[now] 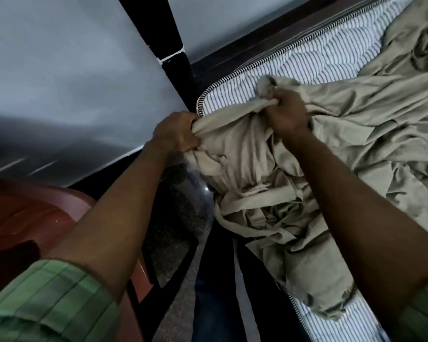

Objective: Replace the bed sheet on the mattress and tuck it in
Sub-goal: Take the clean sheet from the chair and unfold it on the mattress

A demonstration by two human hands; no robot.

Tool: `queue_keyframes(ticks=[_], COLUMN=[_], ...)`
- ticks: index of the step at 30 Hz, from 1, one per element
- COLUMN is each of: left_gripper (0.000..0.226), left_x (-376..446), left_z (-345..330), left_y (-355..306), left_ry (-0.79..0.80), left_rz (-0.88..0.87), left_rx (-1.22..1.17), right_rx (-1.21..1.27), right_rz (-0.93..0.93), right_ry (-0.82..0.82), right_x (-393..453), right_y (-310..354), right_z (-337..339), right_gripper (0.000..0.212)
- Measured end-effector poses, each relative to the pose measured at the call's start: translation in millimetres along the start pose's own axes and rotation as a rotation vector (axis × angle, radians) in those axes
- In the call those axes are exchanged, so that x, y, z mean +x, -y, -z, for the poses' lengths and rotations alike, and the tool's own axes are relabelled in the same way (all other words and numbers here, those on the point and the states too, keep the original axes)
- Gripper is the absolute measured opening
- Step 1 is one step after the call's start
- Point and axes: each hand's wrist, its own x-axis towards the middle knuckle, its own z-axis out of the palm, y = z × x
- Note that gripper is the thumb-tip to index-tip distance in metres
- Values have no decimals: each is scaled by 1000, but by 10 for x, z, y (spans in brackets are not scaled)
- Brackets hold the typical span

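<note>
Gripping sheet (331, 149), left hand (176, 132), right hand (286, 112)

A white mattress with thin dark stripes and corded piping (314, 62) is lying in a dark wooden bed frame (232, 51), its near corner showing bare. A rumpled beige cotton bed sheet (356, 134) is lying bunched across the mattress and spilling over its edge toward the speckled grey floor (181, 201).
</note>
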Motion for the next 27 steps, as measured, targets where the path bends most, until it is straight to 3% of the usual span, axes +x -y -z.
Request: queue_keyframes(ticks=[3,6,8,9,11,13,14,16,18,20,21,23,25,27], left_gripper=[36,21,19,25,32,30,29,21,13,40,45,35,24,30], left_x=[-63,11,43,48,34,30,37,52,65,39,24,24,35,83], left_z=[-28,-61,-78,-85,-86,-50,-27,29,29,-56,-113,-294,-488,-612], left_y=[183,351,374,372,361,427,480,580,657,614,537,335,78,-168], left_ry=[-188,-389,-437,-418,-380,-355,-353,-442,-638,-814,-876,-890,-742,-533], left_rz=[149,301,392,423,428,428,416,409,481,561,521,238,-62,-199], left_rx=[-124,-460,-705,-754,-777,-789,-783,-660,-427,-250,-206,-186,-278,-310], right_rx=[309,37,-119,-144,-223,-379,-459,-493,-343,-271,-280,-345,-405,-417], right_rz=[-84,125,262,341,442,381,320,217,188,212,235,302,378,402], right_ry=[-164,-264,-386,-356,-83,196,257,261,203,152,152,186,120,-85], right_x=[167,6,-167,-261,-383,-454,-468,-438,-336,-205,-157,-111,-132,-190], right_y=[-39,123,234,275,228,111,62,47,142,251,282,297,275,232], right_z=[115,78,-64,-171,-461,-674,-737,-793,-793,-771,-766,-760,-745,-688], right_gripper=[38,61,48,38,35,63,79,105,116,111,108,94,61,36])
